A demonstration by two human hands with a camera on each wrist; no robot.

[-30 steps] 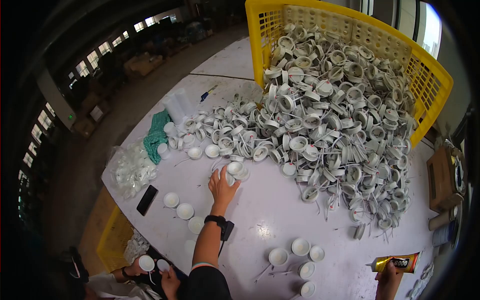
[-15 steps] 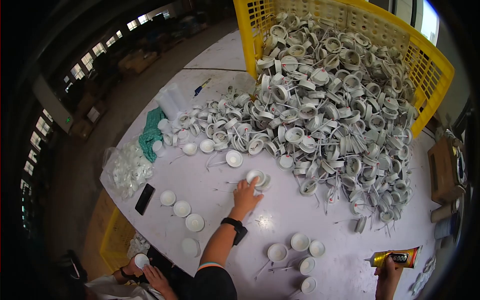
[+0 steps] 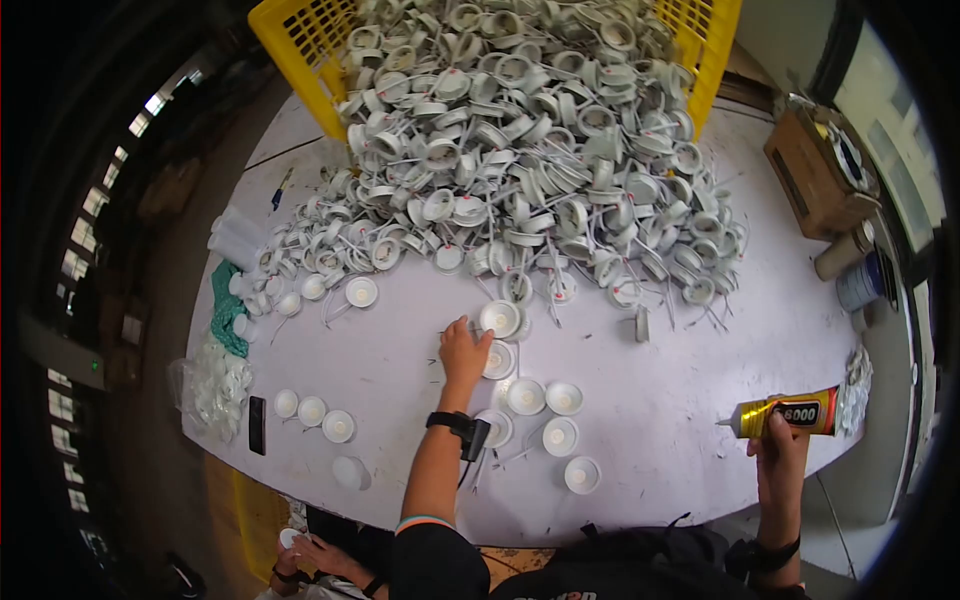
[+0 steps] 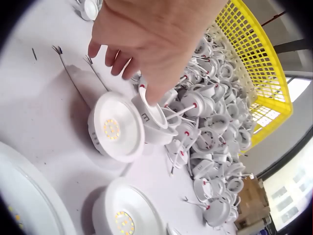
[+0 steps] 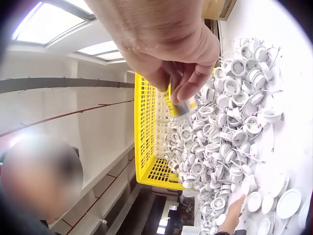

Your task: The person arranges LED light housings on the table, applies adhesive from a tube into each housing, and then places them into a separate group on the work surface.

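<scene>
The left hand (image 3: 462, 352) reaches forward over the bench (image 3: 650, 440), its fingertips pinching the rim of a white lamp fitting (image 3: 499, 318) at the near foot of the heap (image 3: 520, 150); the right hand (image 3: 778, 455), well apart to the right, grips a glue tube (image 3: 790, 412) held crosswise, nozzle pointing left toward the fitting; the left hand is much the nearer.

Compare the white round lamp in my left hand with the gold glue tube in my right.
The white round plastic lamp is a squat, tilted cup; the gold glue tube with its black label is long and lies sideways, nozzle pointing left. The lamp sits low at the white table; the tube is held clear of it. Shared: each is gripped, the lamp by the left hand, the tube by the right hand.
</scene>
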